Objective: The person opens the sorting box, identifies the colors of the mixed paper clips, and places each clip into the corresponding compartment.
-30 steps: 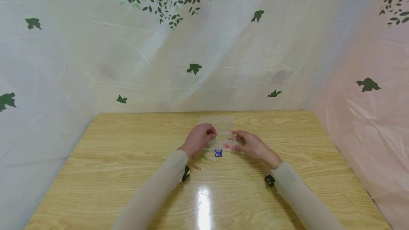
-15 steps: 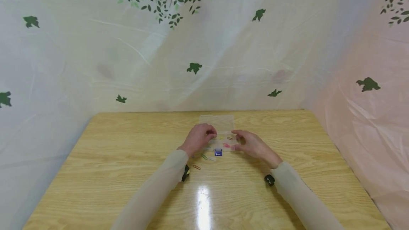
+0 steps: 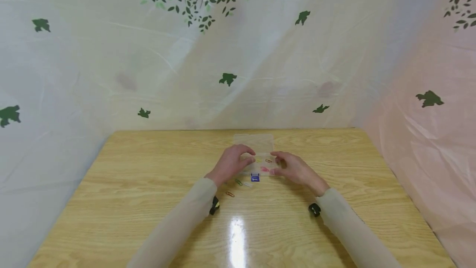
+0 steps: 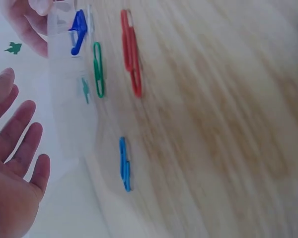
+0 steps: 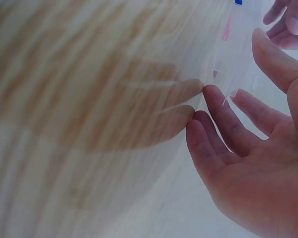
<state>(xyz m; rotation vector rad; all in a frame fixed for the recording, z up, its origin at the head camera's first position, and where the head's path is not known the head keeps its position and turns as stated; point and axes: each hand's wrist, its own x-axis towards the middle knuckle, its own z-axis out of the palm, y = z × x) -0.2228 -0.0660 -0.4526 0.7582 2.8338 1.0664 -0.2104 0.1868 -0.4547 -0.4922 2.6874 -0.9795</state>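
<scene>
A clear plastic box [image 3: 253,168] with its lid [image 3: 253,142] raised stands near the table's back edge. My left hand [image 3: 232,162] hovers over its left part, thumb and index finger parted with nothing seen between them; the left wrist view shows spread fingers. At the box's right end, my right hand [image 3: 295,169] holds it, thumb by the front and index finger towards the back. Inside show a yellow paper clip [image 3: 258,160], a dark red paper clip [image 3: 269,161] and a pink piece [image 3: 264,169]. A teal piece [image 4: 85,90] shows through its wall.
A blue clip-like piece [image 3: 255,177] is at the box's front. Before it on the table lie a green paper clip [image 4: 99,69], a white paper clip [image 3: 247,184], a red paper clip [image 4: 131,53] and a blue paper clip [image 4: 124,164]. A printed curtain hangs behind.
My left thumb and index finger, together over the box before, have moved apart, the index finger lifting. The right hand and the loose paper clips have stayed put.
</scene>
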